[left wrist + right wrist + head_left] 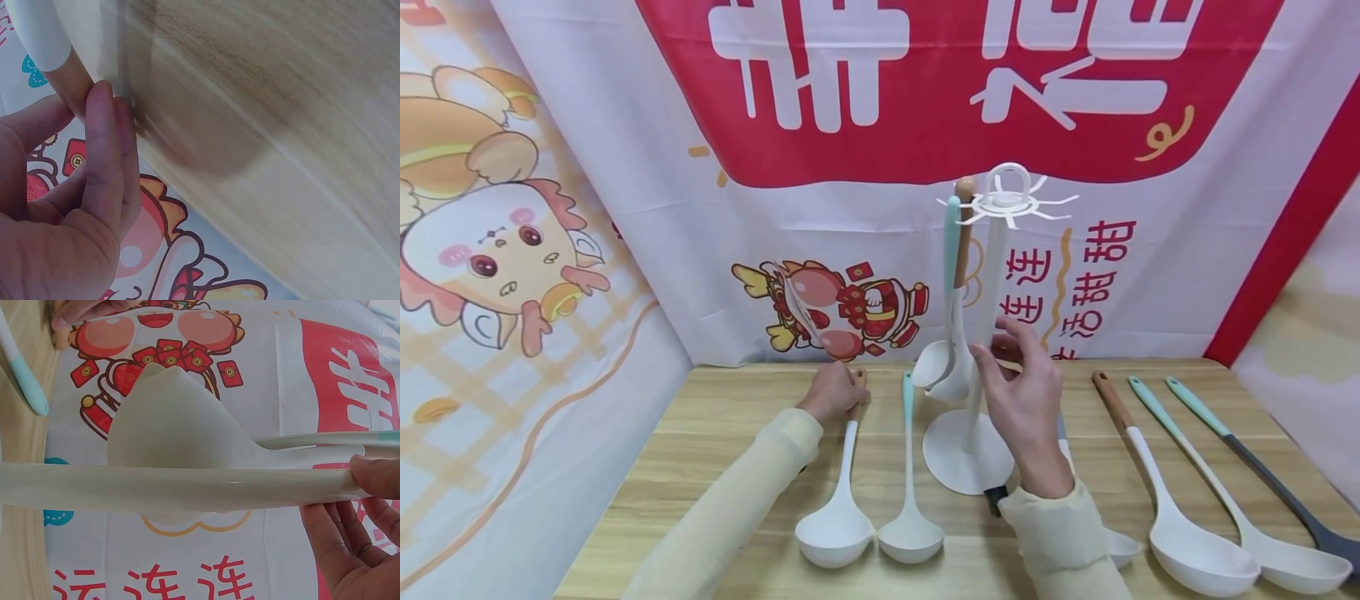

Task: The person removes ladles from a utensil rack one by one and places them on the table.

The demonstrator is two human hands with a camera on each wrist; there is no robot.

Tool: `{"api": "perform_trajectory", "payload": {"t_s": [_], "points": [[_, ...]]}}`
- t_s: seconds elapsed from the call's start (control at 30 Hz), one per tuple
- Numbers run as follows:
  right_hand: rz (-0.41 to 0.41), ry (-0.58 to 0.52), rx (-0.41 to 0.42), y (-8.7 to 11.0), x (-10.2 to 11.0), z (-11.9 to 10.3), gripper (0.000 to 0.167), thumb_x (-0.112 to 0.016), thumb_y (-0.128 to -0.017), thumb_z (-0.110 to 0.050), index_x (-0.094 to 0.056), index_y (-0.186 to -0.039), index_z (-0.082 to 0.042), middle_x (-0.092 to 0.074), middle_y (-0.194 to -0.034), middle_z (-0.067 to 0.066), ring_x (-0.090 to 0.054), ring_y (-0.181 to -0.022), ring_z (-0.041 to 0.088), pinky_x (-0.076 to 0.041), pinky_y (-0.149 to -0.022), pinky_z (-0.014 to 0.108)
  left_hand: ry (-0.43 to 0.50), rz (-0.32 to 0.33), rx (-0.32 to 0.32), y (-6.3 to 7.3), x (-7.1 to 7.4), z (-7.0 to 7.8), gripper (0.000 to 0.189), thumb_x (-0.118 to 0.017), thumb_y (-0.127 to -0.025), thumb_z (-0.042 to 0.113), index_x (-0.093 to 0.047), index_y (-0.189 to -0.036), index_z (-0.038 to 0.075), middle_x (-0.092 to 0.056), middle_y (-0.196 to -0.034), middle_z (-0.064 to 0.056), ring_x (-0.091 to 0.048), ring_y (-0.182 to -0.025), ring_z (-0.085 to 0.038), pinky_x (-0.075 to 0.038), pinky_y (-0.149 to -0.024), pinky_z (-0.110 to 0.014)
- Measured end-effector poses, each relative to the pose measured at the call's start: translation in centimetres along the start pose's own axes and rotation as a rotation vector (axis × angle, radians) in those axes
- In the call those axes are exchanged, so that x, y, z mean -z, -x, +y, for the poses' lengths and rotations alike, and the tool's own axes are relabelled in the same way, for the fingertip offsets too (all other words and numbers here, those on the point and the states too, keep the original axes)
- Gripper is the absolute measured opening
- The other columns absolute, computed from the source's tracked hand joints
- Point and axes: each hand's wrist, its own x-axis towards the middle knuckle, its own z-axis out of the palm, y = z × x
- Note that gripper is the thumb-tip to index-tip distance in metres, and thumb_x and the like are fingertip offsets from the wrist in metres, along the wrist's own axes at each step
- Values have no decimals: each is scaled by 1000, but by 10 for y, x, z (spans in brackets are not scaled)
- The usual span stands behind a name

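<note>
My left hand (833, 392) pinches the brown handle end of a white ladle (837, 533), whose bowl lies toward me. In the left wrist view, thumb and fingertips are on the brown handle (70, 84), close over the wooden table. My right hand (1024, 400) holds the white pole (156, 487) of a rotary utensil stand between thumb and fingers. The stand's round base (951, 454) sits on the table, with a ring of hooks (1003, 204) on top. Two ladles hang on its left side, one mint-handled (951, 242), one brown-handled (964, 250).
A mint-handled ladle (910, 533) lies just right of the held one. To the right lie a brown-handled ladle (1202, 558), a mint-handled ladle (1300, 567) and a dark grey utensil (1270, 467). Another utensil is mostly hidden under my right arm. A printed cloth (820, 217) hangs behind the table.
</note>
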Motion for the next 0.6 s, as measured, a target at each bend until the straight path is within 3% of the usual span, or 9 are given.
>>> {"api": "perform_trajectory", "payload": {"t_s": [0.13,0.27,0.33,0.4,0.53,0.6], "points": [[-3,-1,-3,0,-1,0,44,-76,-97,-11,-63,-138,-6,-73,-119,19,-75,-105,34,-65,-86,47,-20,-3,-1,1,2,0,35,-81,-91,19,-71,-60,5,-59,-49,0,-60,-51,-14,-43,-55,-21],[-8,4,-9,0,-1,0,44,-76,-98,-12,-63,-139,-7,-73,-120,19,-75,-106,34,-64,-86,42,-53,37,-37,1,13,8,39,-78,-96,26,-65,-64,7,-55,-57,-4,-54,-55,-18,-43,-54,-26],[-2,5,-5,0,0,-1,44,-76,-97,-12,-63,-139,-6,-73,-120,19,-75,-105,34,-64,-86,40,-51,88,-121,1,23,19,34,-77,-97,27,-69,-73,3,-60,-64,-8,-55,-59,-20,-47,-56,-30],[7,6,1,-1,0,-1,43,-76,-97,-12,-63,-138,-6,-74,-119,19,-75,-105,34,-64,-86,39,-3,149,-229,3,35,36,26,-77,-98,25,-75,-93,0,-72,-80,-13,-65,-69,-21,-57,-64,-31],[10,-1,9,-1,0,0,43,-77,-97,-12,-64,-137,-4,-74,-117,20,-75,-104,35,-64,-85,32,189,260,-478,18,57,81,35,-75,-100,22,-72,-130,3,-79,-115,-14,-76,-99,-23,-67,-87,-36],[9,-8,11,-1,-1,0,42,-76,-97,-12,-64,-137,-3,-74,-117,21,-75,-104,35,-63,-83,22,297,315,-598,28,66,104,38,-76,-99,19,-70,-133,5,-78,-119,-14,-77,-105,-25,-66,-91,-36]]}}
